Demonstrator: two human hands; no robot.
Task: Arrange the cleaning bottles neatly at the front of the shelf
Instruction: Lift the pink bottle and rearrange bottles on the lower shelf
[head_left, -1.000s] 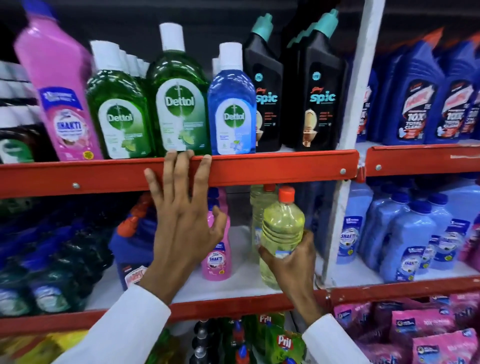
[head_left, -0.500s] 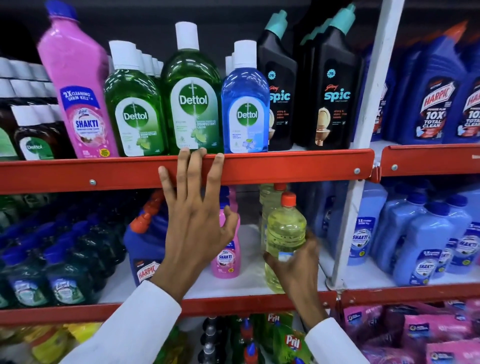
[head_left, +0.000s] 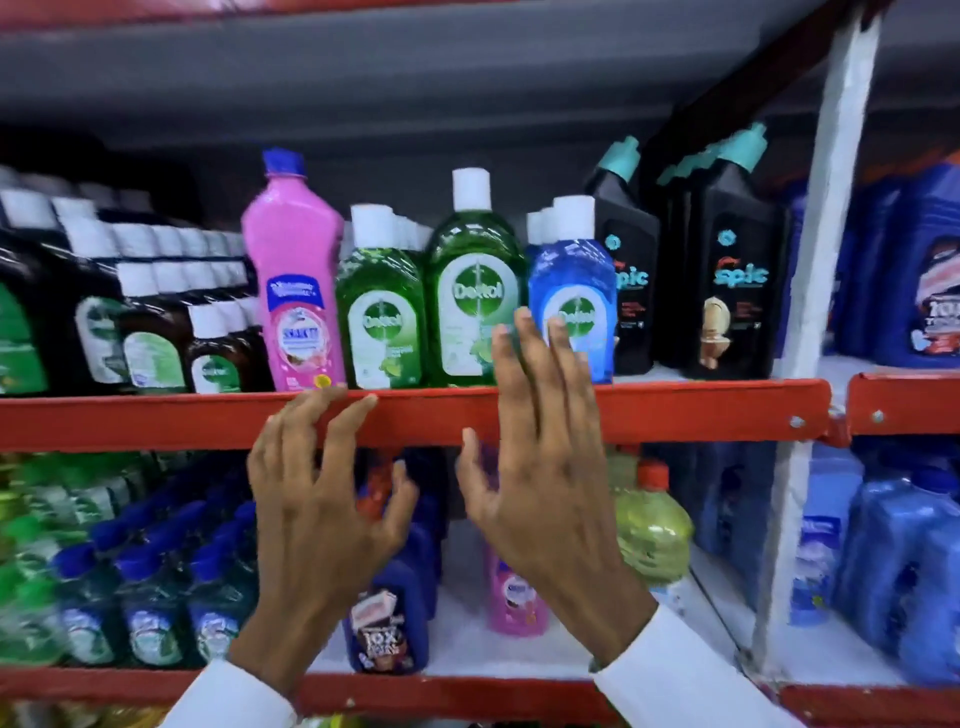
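On the upper shelf stand a tall pink bottle (head_left: 293, 275), two green Dettol bottles (head_left: 382, 312) (head_left: 470, 291), a blue Dettol bottle (head_left: 574, 291) and two black Spic bottles (head_left: 628, 260) (head_left: 737, 260). My left hand (head_left: 322, 514) is open, its fingertips touching the red shelf rail (head_left: 701, 410) below the pink bottle. My right hand (head_left: 545, 467) is open and raised, its fingertips in front of the larger green and the blue Dettol bottles. The yellow bottle (head_left: 652, 525) with a red cap stands free on the lower shelf, right of my right hand.
Brown Dettol bottles (head_left: 150, 332) fill the upper shelf's left. Below stand dark green bottles with blue caps (head_left: 145, 587), a blue Harpic bottle (head_left: 387, 623) and a small pink bottle (head_left: 514, 597). A white upright post (head_left: 810, 332) divides off the right bay of blue bottles (head_left: 904, 561).
My right hand let go of the yellow bottle and rose to the Dettol bottles on the upper shelf. My left hand slid left along the rail. The view tilted upward.
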